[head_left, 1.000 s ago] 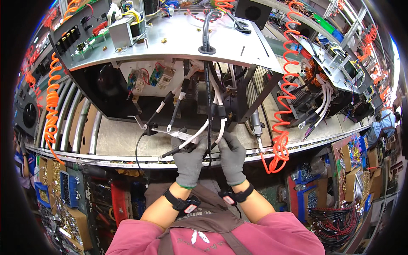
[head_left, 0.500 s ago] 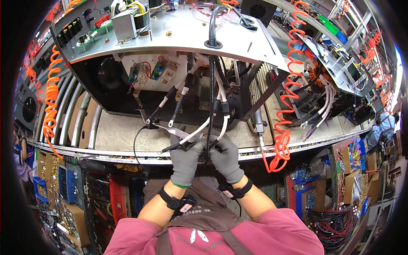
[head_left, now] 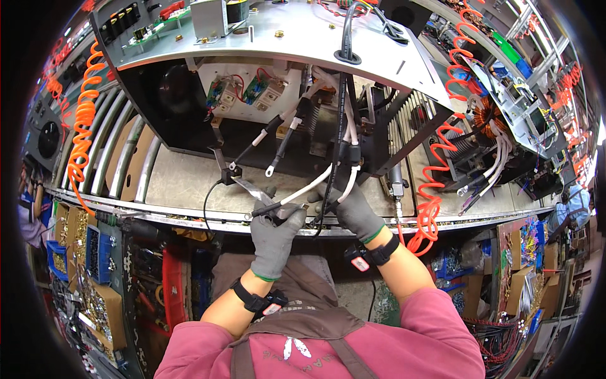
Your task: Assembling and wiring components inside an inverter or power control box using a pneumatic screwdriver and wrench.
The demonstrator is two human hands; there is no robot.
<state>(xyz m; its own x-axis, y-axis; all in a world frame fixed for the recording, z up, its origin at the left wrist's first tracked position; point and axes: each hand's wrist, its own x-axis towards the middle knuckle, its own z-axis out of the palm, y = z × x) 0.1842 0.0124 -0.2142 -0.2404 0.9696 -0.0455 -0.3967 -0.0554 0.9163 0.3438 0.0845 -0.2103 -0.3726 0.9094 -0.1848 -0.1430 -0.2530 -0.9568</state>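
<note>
Moved away from our left hand, which clasps a white cable, our right hand, hold unclear, seemingly sorts the black cable alongside, likely needing slack next.

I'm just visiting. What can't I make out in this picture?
All in the head view:
- The lower end of the silver metal piece: hidden by the gloved left hand.
- What, if anything, the fingertips of the right hand pinch: dark cables cross in front.
- The far part of the silver top panel: cut off by the upper edge.
- The parts in the blue bin: too small to tell apart.
</note>
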